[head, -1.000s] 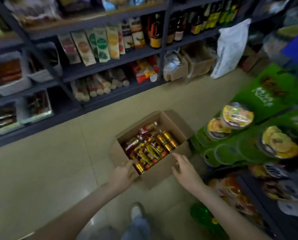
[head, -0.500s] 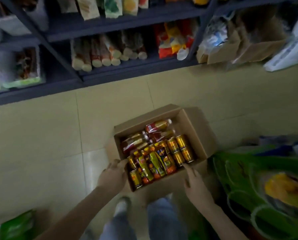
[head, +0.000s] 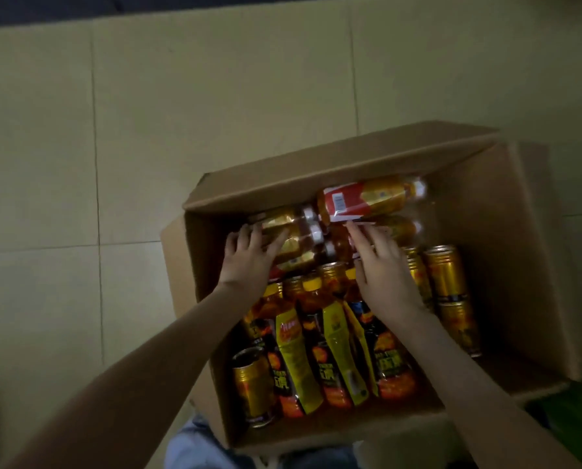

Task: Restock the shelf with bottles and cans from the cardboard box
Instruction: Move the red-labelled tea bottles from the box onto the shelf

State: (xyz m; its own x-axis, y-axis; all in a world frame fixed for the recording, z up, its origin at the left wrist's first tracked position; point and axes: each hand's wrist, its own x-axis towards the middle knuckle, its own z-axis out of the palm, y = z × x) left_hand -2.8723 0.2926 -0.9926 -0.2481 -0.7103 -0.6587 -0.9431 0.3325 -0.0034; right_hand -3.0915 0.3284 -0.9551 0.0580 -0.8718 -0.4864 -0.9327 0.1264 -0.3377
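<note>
Fingers L hand [head: 245, 265] straight on bottle [head: 282, 216] | R hand [head: 384, 275] fingers straight, touch red-label bottle [head: 367, 198] | both flat, axis L-R

Single head-worn view, looking steeply down from close above into the cardboard box [head: 506, 211] on the floor [head: 147, 130].

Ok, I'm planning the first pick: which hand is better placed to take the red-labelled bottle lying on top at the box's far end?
Probably right. The right hand has its fingers at the lower edge of the red-labelled bottle; the left hand rests on gold-labelled bottles further left.
</note>
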